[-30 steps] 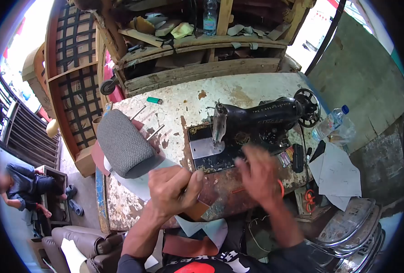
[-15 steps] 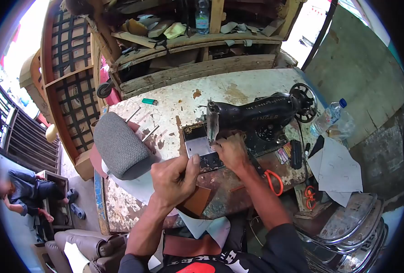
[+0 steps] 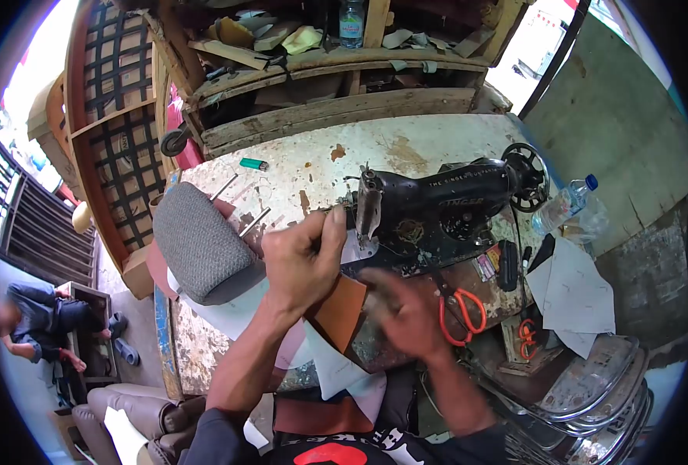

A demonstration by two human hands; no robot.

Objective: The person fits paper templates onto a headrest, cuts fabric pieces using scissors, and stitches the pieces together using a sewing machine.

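Note:
My left hand (image 3: 303, 260) is closed, thumb up, at the left of the black sewing machine (image 3: 437, 198), near its needle end. What its fingers hold, if anything, is hidden. My right hand (image 3: 406, 314) is smeared by motion over the front of the table, below the machine. A brown leather-like piece (image 3: 339, 310) lies between my hands, with white sheet material (image 3: 332, 380) below it. Scissors with orange handles (image 3: 462, 318) lie just right of my right hand. A grey fabric-covered headrest with two metal rods (image 3: 204, 244) lies left of my left hand.
A green lighter (image 3: 254, 164) lies near the table's back left. To the machine's right are a water bottle (image 3: 565, 203), a black case (image 3: 508, 265) and white cut sheets (image 3: 570, 291). Stacked metal-framed stools (image 3: 592, 387) stand at right. A person (image 3: 41, 314) sits at far left.
My right hand has left the needle area and come down toward me. My left hand has risen slightly beside the machine. The scissors and brown piece show more fully.

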